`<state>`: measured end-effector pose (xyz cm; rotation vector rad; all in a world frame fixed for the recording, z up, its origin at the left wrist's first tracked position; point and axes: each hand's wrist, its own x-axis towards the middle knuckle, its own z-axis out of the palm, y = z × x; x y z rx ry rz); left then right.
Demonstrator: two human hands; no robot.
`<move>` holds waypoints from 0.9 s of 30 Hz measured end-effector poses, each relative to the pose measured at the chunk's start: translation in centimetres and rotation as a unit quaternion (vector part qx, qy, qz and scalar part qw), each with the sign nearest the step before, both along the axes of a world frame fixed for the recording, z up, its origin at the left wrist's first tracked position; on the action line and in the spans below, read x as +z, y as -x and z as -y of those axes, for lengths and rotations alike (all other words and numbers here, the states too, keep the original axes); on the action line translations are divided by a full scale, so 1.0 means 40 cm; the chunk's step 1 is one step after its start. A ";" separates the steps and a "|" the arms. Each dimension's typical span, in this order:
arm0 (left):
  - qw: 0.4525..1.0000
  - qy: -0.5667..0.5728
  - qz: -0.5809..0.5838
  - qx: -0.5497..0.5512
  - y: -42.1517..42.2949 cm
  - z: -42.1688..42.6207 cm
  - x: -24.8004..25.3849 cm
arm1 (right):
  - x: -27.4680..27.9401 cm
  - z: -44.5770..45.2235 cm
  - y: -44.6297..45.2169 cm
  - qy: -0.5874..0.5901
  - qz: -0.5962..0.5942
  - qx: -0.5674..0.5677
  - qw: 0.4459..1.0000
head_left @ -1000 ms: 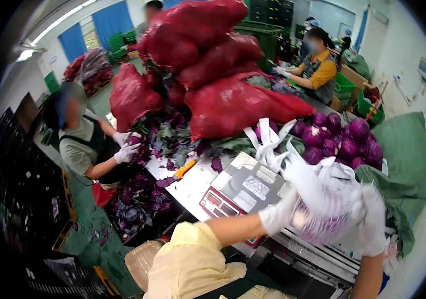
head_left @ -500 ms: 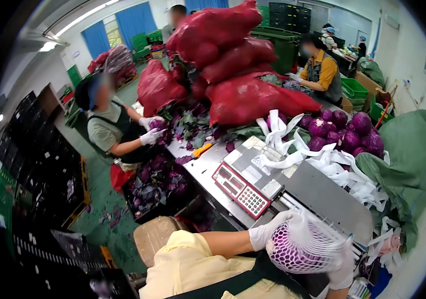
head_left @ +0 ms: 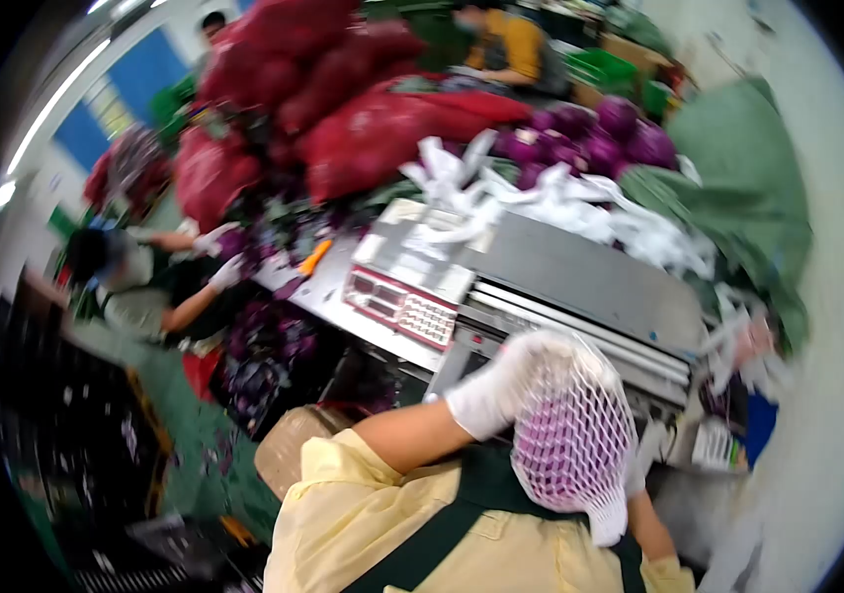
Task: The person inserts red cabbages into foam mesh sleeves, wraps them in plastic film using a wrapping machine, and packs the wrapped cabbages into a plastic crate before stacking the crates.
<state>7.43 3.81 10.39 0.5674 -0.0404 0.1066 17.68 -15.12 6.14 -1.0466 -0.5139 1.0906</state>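
A purple cabbage in a white foam net [head_left: 572, 435] is held up close to my chest, the tail of the net hanging down. My left hand [head_left: 516, 381], in a white glove, grips the net at its upper left. Most of my right hand [head_left: 633, 474] is hidden behind the cabbage; a bit of glove shows at its right edge, and its fingers are out of sight. Beyond the cabbage are a grey flat-topped machine [head_left: 580, 277] and a scale with a red-edged keypad [head_left: 402, 306]. White nets [head_left: 580, 203] lie behind the machine.
Red mesh sacks [head_left: 373, 138] are stacked at the back, with purple cabbages [head_left: 590, 138] to their right. A co-worker [head_left: 135, 296] at the left holds a cabbage; another [head_left: 511, 49] is at the back. An orange-handled knife [head_left: 315, 257] lies on the table. Green cloth [head_left: 748, 198] hangs right.
The netted cabbage has turned upright and risen toward my chest, its net tail now pointing down. My right hand has moved behind it. The view has shifted.
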 end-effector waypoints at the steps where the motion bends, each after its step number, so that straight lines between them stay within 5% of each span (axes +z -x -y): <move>1: 0.991 -0.109 -0.062 0.043 0.000 -0.043 -0.031 | -0.013 -0.018 -0.015 -0.007 0.005 -0.019 1.000; 2: 0.991 -0.125 0.005 0.051 -0.014 -0.084 -0.029 | -0.021 -0.042 -0.034 -0.016 0.008 -0.040 0.999; 3: 0.947 -0.212 -0.139 0.197 0.008 -0.100 -0.031 | -0.025 -0.069 -0.060 -0.035 -0.017 -0.060 0.997; 5: 0.892 -0.169 -0.327 0.264 0.000 -0.119 -0.027 | -0.008 -0.128 -0.126 -0.128 -0.234 -0.079 0.961; 7: 0.957 -0.116 -0.246 0.105 -0.056 -0.099 0.001 | 0.067 -0.192 -0.163 -0.134 -0.114 -0.124 0.976; 9: 0.965 -0.150 -0.149 0.156 -0.185 -0.111 -0.026 | 0.057 -0.280 -0.247 -0.132 0.154 -0.202 0.958; 11: 0.962 -0.082 -0.156 0.206 -0.279 -0.183 -0.065 | 0.027 -0.358 -0.296 -0.053 0.221 -0.262 0.938; 13: 0.936 -0.129 -0.047 0.325 -0.377 -0.225 -0.163 | 0.021 -0.394 -0.353 0.009 -0.057 -0.169 0.984; 16: 0.922 -0.206 -0.075 0.318 -0.445 -0.218 -0.209 | -0.071 -0.420 -0.438 0.015 0.064 -0.149 0.987; 17: 0.873 -0.352 -0.043 0.335 -0.453 -0.216 -0.254 | -0.104 -0.419 -0.449 0.013 0.125 -0.156 0.980; 19: 0.842 -0.444 0.006 0.306 -0.464 -0.239 -0.322 | -0.148 -0.405 -0.474 0.037 0.108 -0.145 0.983; 21: 0.915 -0.344 -0.052 0.205 -0.437 -0.260 -0.260 | -0.152 -0.385 -0.466 -0.083 0.051 -0.123 0.988; 22: 0.893 -0.387 -0.057 0.224 -0.448 -0.280 -0.273 | -0.150 -0.366 -0.475 -0.065 0.007 -0.106 0.992; 25: 0.952 -0.195 -0.155 0.177 -0.471 -0.247 -0.282 | -0.231 -0.380 -0.493 0.080 -0.088 -0.121 0.985; 27: 0.952 -0.135 -0.208 0.182 -0.485 -0.241 -0.286 | -0.189 -0.403 -0.451 0.103 -0.149 -0.233 0.956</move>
